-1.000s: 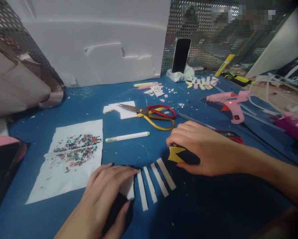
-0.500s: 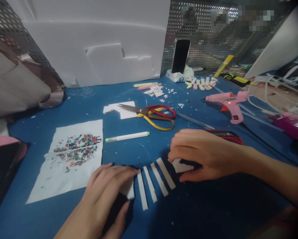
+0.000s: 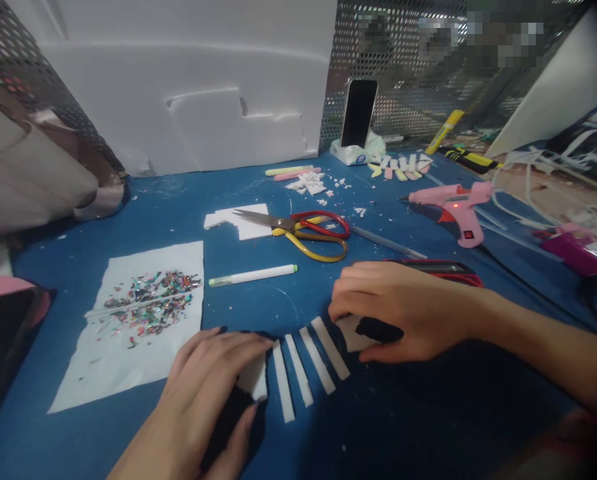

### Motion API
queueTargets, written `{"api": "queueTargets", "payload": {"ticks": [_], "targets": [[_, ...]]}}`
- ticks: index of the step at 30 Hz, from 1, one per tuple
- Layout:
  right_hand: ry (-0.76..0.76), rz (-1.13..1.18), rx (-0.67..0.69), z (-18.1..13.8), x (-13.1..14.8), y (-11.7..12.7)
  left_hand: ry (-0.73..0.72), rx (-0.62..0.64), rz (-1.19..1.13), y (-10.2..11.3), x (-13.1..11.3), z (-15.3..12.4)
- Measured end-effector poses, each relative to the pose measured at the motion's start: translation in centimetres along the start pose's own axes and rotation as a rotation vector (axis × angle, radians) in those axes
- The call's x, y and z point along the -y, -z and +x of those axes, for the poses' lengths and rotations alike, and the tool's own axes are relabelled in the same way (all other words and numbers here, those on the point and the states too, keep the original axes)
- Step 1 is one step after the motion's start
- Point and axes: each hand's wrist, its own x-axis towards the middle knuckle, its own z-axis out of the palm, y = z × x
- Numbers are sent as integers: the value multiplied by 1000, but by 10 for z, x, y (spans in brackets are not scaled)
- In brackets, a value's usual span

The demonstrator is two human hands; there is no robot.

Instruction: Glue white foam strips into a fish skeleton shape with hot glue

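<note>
My left hand (image 3: 203, 393) arches over a white foam piece (image 3: 255, 379), its fingers at the far edge and its thumb at the near edge. Curled round another white foam piece (image 3: 352, 337) is my right hand (image 3: 393, 310), with the thumb on the near side. Several narrow white foam strips lie fanned out side by side between my hands, one strip (image 3: 284, 383) next to my left fingertips and another (image 3: 331, 348) nearest my right hand. Both foam pieces are partly hidden by my fingers.
Scissors (image 3: 281, 225) lie on a cut foam sheet (image 3: 253, 230), with a marker (image 3: 253, 275) in front. White paper (image 3: 83, 380) bearing colourful flakes is at left. A pink glue gun (image 3: 471, 207), a red-black cutter (image 3: 443, 268) and a propped phone (image 3: 359, 113) are at right and behind.
The whole view has shifted slightly. My right hand has moved a little left with its foam piece, closer to the strips; my left hand looks the same.
</note>
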Motion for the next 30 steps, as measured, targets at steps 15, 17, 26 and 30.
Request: {"api": "queueTargets", "payload": {"ticks": [15,17,26,30], "targets": [[35,4,-127,2,4,-10,-128,35,155,-5,18,-1],[45,20,-152,4,6,-15,-128,43,169,-6,17,0],[31,28,-175,7,8,-25,-72,37,126,-10,7,9],[38,38,-175,8,8,-27,-29,49,121,-10,3,11]]}}
